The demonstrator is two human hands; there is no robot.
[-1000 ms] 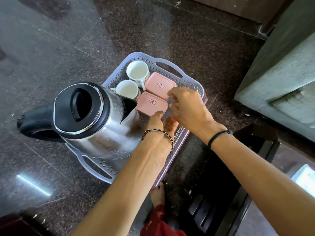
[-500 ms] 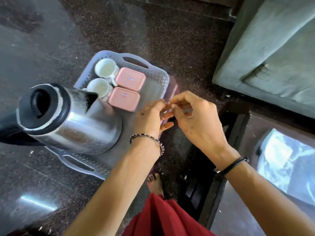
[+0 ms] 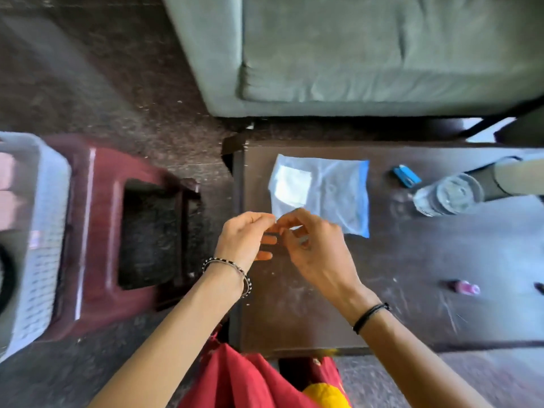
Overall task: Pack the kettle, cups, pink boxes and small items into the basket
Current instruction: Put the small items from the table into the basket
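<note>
The pale grey basket point(image 3: 44, 231) shows only at the far left edge, standing on a maroon plastic stool point(image 3: 97, 231). Pink boxes point(image 3: 6, 178) and a black part of the kettle point(image 3: 4, 278) peek in at that edge; the cups are out of view. My left hand point(image 3: 244, 237) and my right hand point(image 3: 315, 248) meet fingertip to fingertip over the dark wooden table point(image 3: 412, 304), just in front of a clear zip bag point(image 3: 329, 189). Blur hides whether anything small is pinched between them. A blue small item point(image 3: 406, 175) and a pink little bottle point(image 3: 465, 287) lie on the table.
A clear plastic bottle point(image 3: 450, 194) stands at the table's back right, beside a beige cylinder point(image 3: 518, 178). A grey-green sofa point(image 3: 353, 54) fills the space behind the table. Dark speckled floor lies between stool and table.
My view has swung right, from the basket to the table. Both hands drew away from the basket, still held together, and now hover over the table by the zip bag.
</note>
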